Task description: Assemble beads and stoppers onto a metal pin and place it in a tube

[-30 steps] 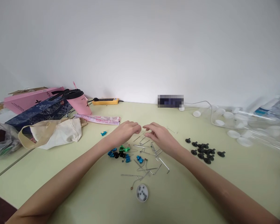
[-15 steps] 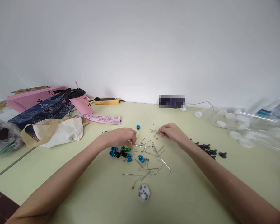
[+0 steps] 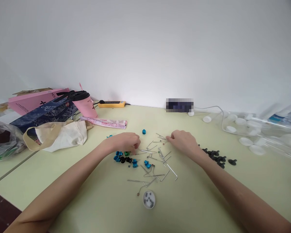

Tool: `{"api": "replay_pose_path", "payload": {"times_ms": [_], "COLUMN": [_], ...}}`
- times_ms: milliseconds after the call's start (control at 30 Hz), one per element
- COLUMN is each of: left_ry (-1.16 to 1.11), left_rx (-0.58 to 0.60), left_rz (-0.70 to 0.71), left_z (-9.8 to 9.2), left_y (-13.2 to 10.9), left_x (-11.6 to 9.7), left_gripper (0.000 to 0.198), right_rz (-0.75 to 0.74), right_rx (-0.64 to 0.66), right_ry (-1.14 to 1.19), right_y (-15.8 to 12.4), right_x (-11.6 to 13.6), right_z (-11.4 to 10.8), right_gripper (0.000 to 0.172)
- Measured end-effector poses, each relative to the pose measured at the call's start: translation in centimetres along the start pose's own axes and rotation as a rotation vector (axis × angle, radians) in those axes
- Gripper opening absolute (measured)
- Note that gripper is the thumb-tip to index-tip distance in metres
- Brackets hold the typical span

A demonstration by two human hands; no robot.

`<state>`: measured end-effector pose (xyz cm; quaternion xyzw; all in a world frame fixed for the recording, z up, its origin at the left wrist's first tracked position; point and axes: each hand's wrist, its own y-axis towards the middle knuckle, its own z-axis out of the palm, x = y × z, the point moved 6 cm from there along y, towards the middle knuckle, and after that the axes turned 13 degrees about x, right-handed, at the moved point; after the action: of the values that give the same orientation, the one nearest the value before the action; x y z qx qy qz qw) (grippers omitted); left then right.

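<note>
Across the pale green worktop [image 3: 196, 194], in the head view, the left hand [image 3: 124, 142] and right hand [image 3: 183, 140] had parted, and a blue fitting [image 3: 144, 131] now stood free between them; both curled, left near a green fitting [image 3: 127, 153], right near thin rods [image 3: 158, 142], any hold impossible to tell

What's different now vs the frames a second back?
Left hand moved left and toward the wearer; right hand moved right, so they're farther apart. A small shiny blue metallic piece now shows on the pale green table, where the left hand was; set down or just uncovered, can't tell. Any grip is unclear. Unmoved: white round dish of dark bits, pink cup with black lid.
</note>
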<state>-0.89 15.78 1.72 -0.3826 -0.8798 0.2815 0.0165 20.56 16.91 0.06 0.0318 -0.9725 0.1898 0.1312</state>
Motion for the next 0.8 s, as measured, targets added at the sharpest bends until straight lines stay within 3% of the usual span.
{"api": "replay_pose_path", "payload": {"times_ms": [200,400,533,667,733,800], "left_ry": [0.216,0.239,0.322,0.356,0.338,0.342], "left_rx": [-0.107,-0.161,-0.19,-0.227,-0.284,-0.378], "left_rz": [0.06,0.062,0.086,0.131,0.146,0.143], "left_z": [0.1,0.4,0.5,-0.4,-1.3,-2.0], "left_y": [0.9,1.3,1.4,0.6,0.0,-0.5], "left_x": [-1.3,-0.9,-1.4,-2.2,-2.6,-3.1], "left_gripper": [0.008,0.004,0.017,0.022,0.021,0.02], "right_rz": [-0.14,-0.29,-0.373,-0.442,-0.479,-0.514], "right_rx": [-0.062,-0.092,-0.08,-0.069,-0.062,-0.029], "right_ry": [-0.047,0.009,0.073,0.187,0.274,0.372], "right_y": [-1.2,-2.3,-2.7,-3.2,-3.4,-3.6], "right_x": [2.4,4.3,5.3,5.8,6.1,6.5], "right_z": [-0.3,-0.3,0.3,0.1,-0.1,-0.2], "right_gripper": [0.029,0.034,0.035,0.03,0.023,0.027]}}
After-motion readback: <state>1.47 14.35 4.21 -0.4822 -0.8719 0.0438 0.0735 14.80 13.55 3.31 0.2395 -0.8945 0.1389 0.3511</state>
